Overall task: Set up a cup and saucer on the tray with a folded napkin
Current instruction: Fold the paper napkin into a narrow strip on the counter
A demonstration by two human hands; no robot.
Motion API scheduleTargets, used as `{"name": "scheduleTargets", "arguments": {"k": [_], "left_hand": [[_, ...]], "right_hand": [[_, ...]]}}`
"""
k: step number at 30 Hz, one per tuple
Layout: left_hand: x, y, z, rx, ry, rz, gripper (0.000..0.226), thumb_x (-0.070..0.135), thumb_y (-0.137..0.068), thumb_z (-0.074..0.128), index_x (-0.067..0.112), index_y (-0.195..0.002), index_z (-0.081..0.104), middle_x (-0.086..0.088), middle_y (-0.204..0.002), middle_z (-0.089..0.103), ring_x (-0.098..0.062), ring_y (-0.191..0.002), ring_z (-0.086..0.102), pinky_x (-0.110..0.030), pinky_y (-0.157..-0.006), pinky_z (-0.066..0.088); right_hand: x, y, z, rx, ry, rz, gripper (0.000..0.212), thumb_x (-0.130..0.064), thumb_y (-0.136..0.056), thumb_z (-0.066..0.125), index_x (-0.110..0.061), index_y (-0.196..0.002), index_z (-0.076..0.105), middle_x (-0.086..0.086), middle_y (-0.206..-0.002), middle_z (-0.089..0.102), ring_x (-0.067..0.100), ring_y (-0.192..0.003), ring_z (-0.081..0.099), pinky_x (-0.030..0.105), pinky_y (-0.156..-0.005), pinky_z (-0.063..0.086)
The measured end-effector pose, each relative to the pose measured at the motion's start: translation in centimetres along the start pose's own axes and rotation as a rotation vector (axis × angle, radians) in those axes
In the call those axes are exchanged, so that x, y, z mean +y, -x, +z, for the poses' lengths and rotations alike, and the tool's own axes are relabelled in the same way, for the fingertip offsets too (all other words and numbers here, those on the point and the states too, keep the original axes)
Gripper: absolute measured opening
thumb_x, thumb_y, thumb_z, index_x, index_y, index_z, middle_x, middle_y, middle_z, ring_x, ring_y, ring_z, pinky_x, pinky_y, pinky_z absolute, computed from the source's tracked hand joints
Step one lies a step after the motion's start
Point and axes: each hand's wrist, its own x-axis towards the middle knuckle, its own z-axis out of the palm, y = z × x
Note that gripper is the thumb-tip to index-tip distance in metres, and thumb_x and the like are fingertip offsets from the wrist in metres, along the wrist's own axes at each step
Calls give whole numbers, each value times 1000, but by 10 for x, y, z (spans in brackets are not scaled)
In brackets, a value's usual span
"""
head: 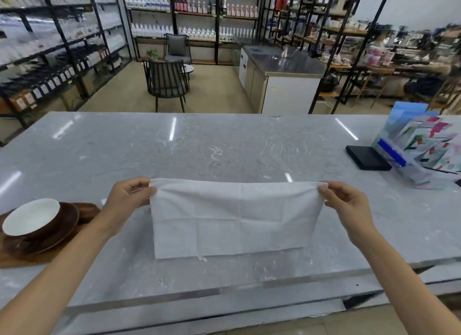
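A white napkin hangs in front of me over the grey marble counter, folded in half with crease lines showing. My left hand pinches its upper left corner and my right hand pinches its upper right corner, stretching the top edge flat. The lower edge rests on or just above the counter. At the far left a brown cup with a white inside sits on a dark wooden saucer, which stands on a wooden tray.
The marble counter stretches wide ahead. At the right stand a black box and a clear holder of colourful leaflets. Beyond the counter are chairs, a steel worktop and shelves of bottles.
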Motion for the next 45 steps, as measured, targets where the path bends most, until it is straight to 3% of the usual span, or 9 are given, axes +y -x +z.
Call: {"name": "scheduleTargets", "arguments": {"k": [6,10,14,20,25,27,34,40,45], "left_hand": [[-42,-30,10,58,-85,-198,14,9,-93,69,14,-84,78,-7,-80,76,-21,-68,72,-30,-64,63],[-67,-49,21,133,-225,-247,10,13,-94,68,13,-87,74,-10,-84,73,-19,-63,70,-26,-53,57],[-84,-63,32,124,-496,-209,5,15,-92,71,11,-91,74,-5,-91,75,-24,-87,70,-33,-82,53],[-90,-67,41,71,-758,-196,10,22,-89,70,14,-89,75,-2,-85,79,-23,-87,73,-32,-78,52],[-98,-81,38,-136,-924,-144,51,23,-87,74,16,-135,58,-5,-125,66,-28,-114,63,-37,-93,49],[-100,-90,34,-238,-994,-133,50,25,-87,74,21,-135,60,-5,-130,62,-27,-123,57,-38,-102,46],[-91,-129,28,-404,-902,-207,19,19,-83,80,24,-98,69,5,-96,72,-18,-77,70,-29,-69,54],[-91,-144,25,-492,-868,-239,24,24,-82,82,42,-72,68,18,-77,71,9,-70,63,-12,-66,41],[-90,-141,13,-459,-701,-317,13,16,-84,81,26,-76,78,7,-66,75,-17,-54,74,-18,-54,53]], "right_hand": [[48,-43,30,-44,59,148,12,-23,-92,76,-33,-99,76,-9,-81,80,5,-81,74,18,-65,60],[85,-69,51,-49,108,251,10,-24,-93,75,-30,-101,75,-3,-79,77,17,-84,71,31,-75,58],[115,-85,69,-50,212,359,25,-24,-94,72,-16,-117,72,3,-93,74,22,-88,68,41,-85,58],[134,-85,74,-80,446,343,29,-34,-92,73,-24,-120,71,-11,-92,72,21,-98,68,35,-88,52],[132,-99,78,-148,565,327,36,-45,-93,69,-25,-123,67,-3,-96,70,24,-96,66,32,-85,47],[130,-110,81,-209,638,313,36,-42,-94,68,-22,-124,67,-4,-90,68,27,-96,66,32,-84,48],[123,-147,92,-241,630,537,38,-47,-85,76,-17,-107,68,3,-93,73,24,-80,71,37,-81,59],[122,-162,89,-529,713,490,33,-32,-78,87,-26,-102,65,1,-93,68,14,-73,67,23,-63,48],[117,-172,82,-682,765,501,27,-29,-80,87,-17,-95,68,-3,-82,60,11,-70,55,21,-61,39]]}}
